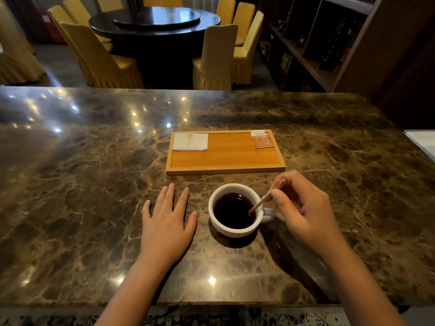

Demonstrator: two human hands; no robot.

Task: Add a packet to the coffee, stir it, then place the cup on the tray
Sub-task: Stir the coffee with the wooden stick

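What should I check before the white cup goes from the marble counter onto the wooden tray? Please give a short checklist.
1. Thin wooden stir stick out of the white ceramic cup: not ok, tip in coffee, right hand pinches it.
2. Bare space on the rectangular wooden tray: ok, middle free.
3. Folded white napkin and orange packet clear: ok, far corners.
4. Left hand free: ok, flat on counter.
5. Packet emptied: cannot tell.

A restaurant dining room — at twelve o'clock a round banquet table (155,22) ringed by yellow-covered chairs (217,57), dark display shelving (313,43) at two o'clock, a polished marble counter (82,184) nearest.
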